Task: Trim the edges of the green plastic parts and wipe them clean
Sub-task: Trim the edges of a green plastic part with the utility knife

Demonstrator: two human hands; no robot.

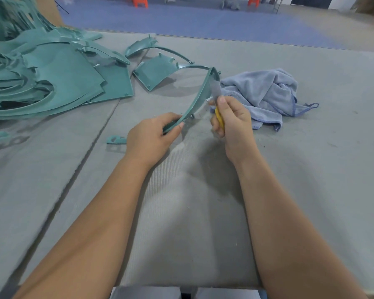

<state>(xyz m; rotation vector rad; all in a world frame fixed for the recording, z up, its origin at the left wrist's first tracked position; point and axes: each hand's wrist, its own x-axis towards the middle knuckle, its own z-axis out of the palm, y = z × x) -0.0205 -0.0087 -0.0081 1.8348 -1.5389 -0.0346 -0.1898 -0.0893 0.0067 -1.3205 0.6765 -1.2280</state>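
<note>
Grey foam matting (203, 212) serves as the work surface, with blue flooring and orange stools beyond at 12 o'clock.

Work in hand: the left hand (151, 137) pinches the near end of one curved green strip (198, 98), holding it raised off the mat. The right hand (231, 119) is closed round a yellow-handled knife (219, 117), whose blade (214, 89) lies against the strip's far end, at about 12 o'clock from the hands. Trimming of this piece appears under way; how much of its edge is finished cannot be told.

Stock: a large heap of green parts (52, 78) lies at 10 o'clock. Two or three separate pieces (153, 74) lie apart from it at 11 o'clock, just behind the held strip; whether they are finished is not evident. One small green piece (116, 140) lies just left of the left hand.

Wiping: a blue-grey cloth (266, 93) lies crumpled at 1 o'clock, touched by neither hand. The wipe of this strip is judged outstanding.

Assessment: early stage, with most of the stock seemingly unprocessed.
</note>
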